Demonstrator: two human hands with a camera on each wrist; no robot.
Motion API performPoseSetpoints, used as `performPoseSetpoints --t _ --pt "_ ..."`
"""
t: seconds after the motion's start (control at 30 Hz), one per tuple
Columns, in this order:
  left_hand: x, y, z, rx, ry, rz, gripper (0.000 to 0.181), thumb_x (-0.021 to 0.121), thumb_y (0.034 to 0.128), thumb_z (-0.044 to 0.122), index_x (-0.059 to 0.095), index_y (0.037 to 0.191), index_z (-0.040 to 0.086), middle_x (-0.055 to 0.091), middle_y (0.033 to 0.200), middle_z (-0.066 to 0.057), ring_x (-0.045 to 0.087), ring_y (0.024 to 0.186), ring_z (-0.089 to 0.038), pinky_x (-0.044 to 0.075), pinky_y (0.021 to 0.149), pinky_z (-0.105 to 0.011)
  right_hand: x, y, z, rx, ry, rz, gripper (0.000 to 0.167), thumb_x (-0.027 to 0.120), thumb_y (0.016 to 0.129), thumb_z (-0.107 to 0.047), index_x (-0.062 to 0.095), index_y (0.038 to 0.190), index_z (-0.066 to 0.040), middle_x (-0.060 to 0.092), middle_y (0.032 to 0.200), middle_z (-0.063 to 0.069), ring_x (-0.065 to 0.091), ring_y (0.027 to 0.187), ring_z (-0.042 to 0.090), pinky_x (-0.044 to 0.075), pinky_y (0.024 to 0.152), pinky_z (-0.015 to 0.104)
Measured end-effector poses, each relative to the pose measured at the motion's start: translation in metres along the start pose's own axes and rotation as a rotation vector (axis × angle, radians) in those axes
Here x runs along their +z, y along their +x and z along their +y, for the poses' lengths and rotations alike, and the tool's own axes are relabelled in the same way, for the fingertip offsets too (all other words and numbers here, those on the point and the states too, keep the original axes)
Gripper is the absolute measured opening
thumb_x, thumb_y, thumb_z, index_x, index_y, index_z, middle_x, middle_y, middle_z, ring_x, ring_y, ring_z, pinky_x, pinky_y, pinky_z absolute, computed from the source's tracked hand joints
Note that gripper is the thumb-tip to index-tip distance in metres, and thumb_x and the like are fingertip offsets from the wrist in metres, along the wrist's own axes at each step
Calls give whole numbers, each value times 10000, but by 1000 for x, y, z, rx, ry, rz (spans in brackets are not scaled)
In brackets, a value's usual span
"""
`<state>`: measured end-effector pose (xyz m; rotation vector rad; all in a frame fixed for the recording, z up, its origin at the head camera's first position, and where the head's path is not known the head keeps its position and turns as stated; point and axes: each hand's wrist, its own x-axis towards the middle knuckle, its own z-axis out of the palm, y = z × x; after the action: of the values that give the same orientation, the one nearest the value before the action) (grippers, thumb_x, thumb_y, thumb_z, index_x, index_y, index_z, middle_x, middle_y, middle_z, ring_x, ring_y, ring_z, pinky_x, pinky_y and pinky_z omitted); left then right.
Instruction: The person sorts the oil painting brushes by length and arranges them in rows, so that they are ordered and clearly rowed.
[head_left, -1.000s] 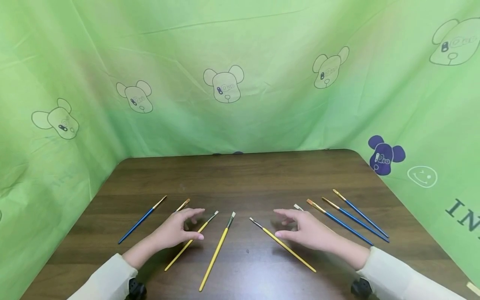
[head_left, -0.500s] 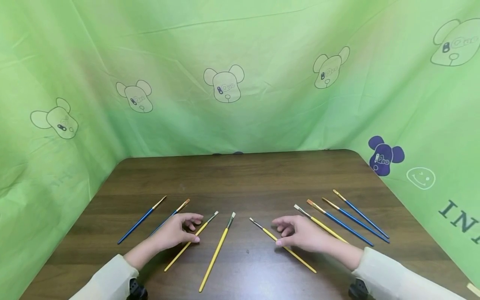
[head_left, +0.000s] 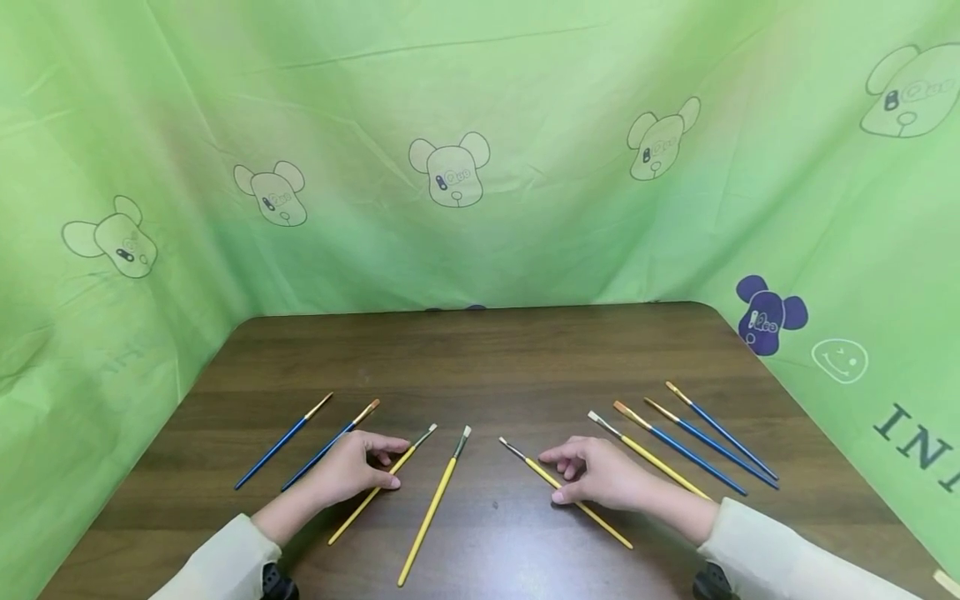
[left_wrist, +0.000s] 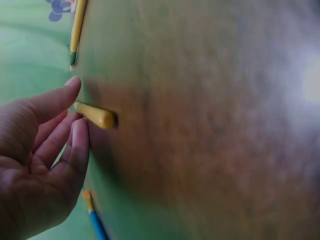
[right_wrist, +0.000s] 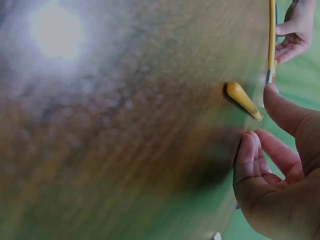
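My left hand (head_left: pixel 352 469) hovers at a yellow paintbrush (head_left: pixel 365 507) lying on the table. In the left wrist view the thumb is on one side of the yellow handle (left_wrist: pixel 97 115) and the bent fingers on the other, with a gap. My right hand (head_left: pixel 603 473) is at another yellow paintbrush (head_left: pixel 603 525), its thumb over the handle. In the right wrist view, space shows between thumb and fingers around that yellow handle (right_wrist: pixel 242 100). Between the hands lies a third yellow paintbrush (head_left: pixel 429 525), untouched.
On the left of the brown table (head_left: pixel 480 358) lie two blue paintbrushes (head_left: pixel 281 443). To the right, a yellow paintbrush (head_left: pixel 660 462) lies beside several blue paintbrushes (head_left: pixel 701 460). A green printed cloth (head_left: pixel 525 250) hangs round the table's back and sides.
Both hands have lowered toward the yellow paintbrushes, and their fingers have bent a little more. The right hand has moved slightly nearer the front. The paintbrushes lie where they were.
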<state>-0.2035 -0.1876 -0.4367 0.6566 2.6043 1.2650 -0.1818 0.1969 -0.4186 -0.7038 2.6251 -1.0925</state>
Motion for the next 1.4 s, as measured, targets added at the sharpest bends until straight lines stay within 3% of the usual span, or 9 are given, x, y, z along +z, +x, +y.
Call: performPoseSetpoints --t 0.37,0.83,1.03,1.27,1.4 --pt "0 2 -3 -14 10 12 412 837 717 34 731 1115 33 722 1002 -52 642 812 -135 529 649 -217 6 2 3 -21 -42 67 380 851 674 -66 736 1036 -53 579 815 -79 565 736 52 495 656 223" --pt "2 4 -6 -48 -65 25 361 780 730 -62 726 1085 -21 721 988 -114 661 773 -139 546 606 -216 8 4 5 11 -64 97 291 816 711 -38 752 995 -51 630 760 -98 590 699 32 502 628 221" --pt "1 3 -2 -69 -118 26 361 741 740 -92 709 1097 -49 709 1026 -151 653 786 -149 554 611 -220 8 4 3 22 -30 89 283 780 723 4 744 1003 -13 638 755 -74 592 691 48 512 614 219" --pt "-2 6 4 -82 -156 47 335 710 750 -86 687 1083 -96 712 896 -106 643 796 -163 546 602 -220 5 6 0 29 7 84 296 703 729 44 720 1024 45 659 775 18 591 705 84 513 622 227" --pt "-5 10 7 -87 -179 56 300 714 767 -69 688 1064 -103 691 842 -80 624 767 -156 543 587 -219 0 11 -5 50 51 80 284 691 762 54 702 1045 70 644 794 5 581 725 116 512 617 233"
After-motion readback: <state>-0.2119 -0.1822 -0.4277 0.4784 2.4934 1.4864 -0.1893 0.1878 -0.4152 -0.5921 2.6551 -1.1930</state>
